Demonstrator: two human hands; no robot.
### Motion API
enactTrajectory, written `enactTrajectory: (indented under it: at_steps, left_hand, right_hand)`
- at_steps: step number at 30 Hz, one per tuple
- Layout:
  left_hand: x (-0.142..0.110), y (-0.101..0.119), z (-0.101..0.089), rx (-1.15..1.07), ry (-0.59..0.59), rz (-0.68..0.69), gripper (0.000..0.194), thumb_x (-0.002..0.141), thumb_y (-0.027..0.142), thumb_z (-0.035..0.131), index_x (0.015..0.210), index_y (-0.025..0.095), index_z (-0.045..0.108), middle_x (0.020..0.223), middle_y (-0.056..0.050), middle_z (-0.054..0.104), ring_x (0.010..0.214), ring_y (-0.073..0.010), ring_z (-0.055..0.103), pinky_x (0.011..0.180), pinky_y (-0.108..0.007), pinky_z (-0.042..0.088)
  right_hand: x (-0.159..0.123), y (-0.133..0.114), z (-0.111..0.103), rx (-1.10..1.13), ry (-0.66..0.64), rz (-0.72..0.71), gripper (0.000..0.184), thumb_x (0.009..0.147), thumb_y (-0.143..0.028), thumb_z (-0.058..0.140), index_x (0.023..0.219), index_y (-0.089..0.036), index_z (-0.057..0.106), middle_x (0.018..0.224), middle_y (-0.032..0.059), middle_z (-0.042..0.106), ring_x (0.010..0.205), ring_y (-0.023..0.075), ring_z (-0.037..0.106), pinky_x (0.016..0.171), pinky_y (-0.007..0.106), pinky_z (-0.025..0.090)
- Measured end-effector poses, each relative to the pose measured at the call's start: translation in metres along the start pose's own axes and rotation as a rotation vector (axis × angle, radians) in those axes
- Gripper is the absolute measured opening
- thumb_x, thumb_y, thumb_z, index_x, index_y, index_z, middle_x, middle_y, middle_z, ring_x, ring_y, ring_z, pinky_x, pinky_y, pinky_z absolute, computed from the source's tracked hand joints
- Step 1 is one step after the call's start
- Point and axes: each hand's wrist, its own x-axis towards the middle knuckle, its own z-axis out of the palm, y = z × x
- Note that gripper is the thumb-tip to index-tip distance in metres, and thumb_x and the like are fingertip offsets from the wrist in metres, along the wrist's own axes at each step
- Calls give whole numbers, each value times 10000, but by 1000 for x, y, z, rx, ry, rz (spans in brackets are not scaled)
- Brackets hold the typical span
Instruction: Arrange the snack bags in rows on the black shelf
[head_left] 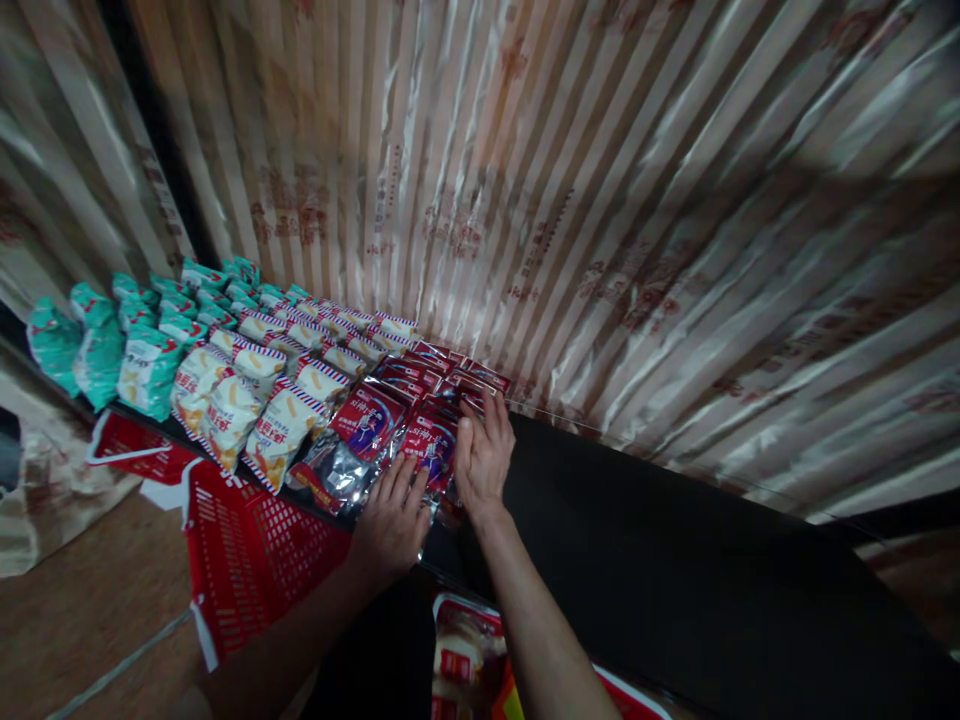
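Note:
Dark red snack packets (pixel 367 420) with clear, shiny lower parts lie in overlapping rows on a black shelf (pixel 615 530). My left hand (pixel 394 515) rests at the front edge of these packets, its fingers stretched out over the lower part of one. On the right side of the rows, my right hand (pixel 484 450) lies against the end packets with its fingers extended. Another red packet (pixel 427 440) shows between both hands. Neither hand is wrapped round anything. White snack bags (pixel 281 425) with striped edges stand just left of the red packets.
Teal snack bags (pixel 150 365) fill the shelf's left end. Below the shelf edge are a red basket (pixel 247 560), another red basket (pixel 135 445) at left, and one holding packaged goods (pixel 465 650). A pleated, printed curtain (pixel 525 200) hangs behind the shelf.

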Motion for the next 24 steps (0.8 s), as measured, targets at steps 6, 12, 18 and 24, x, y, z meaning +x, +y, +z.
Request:
enactTrajectory:
  at_steps: [6,12,18,24]
  left_hand:
    - [1,2,-2,6,-11,-32,418,857,269,453,1252,133,482,1371,-174,450,1308,-314,362,986,-478,401]
    - [0,1,3,-11,-2,-27,449,859,268,448,1291,146,440,1377,-164,444,1323,-308,341,985,-473,405]
    - [-1,2,4,-35,13,-42,433,874,263,436,1291,146,439,1381,-166,438,1324,-304,342,988,-475,405]
    - [-1,0,4,-44,19,-22,438,876,243,432,1300,137,438,1391,-166,428,1334,-299,326,1009,-469,393]
  right_hand:
    - [15,-9,20,-135,-372,-140,452,914,-445,371,1249,-211,565,1407,90,441,1388,285,177,1087,493,170]
    - [13,11,51,-209,-482,38,564,907,-525,306,1386,-241,397,1470,64,342,1395,329,130,1085,528,92]
    - [18,10,49,-218,-554,61,609,876,-582,320,1400,-275,366,1490,40,304,1392,360,112,1073,539,96]
    - [16,11,49,-242,-541,44,608,867,-566,354,1409,-290,342,1494,35,294,1390,363,116,1061,535,131]
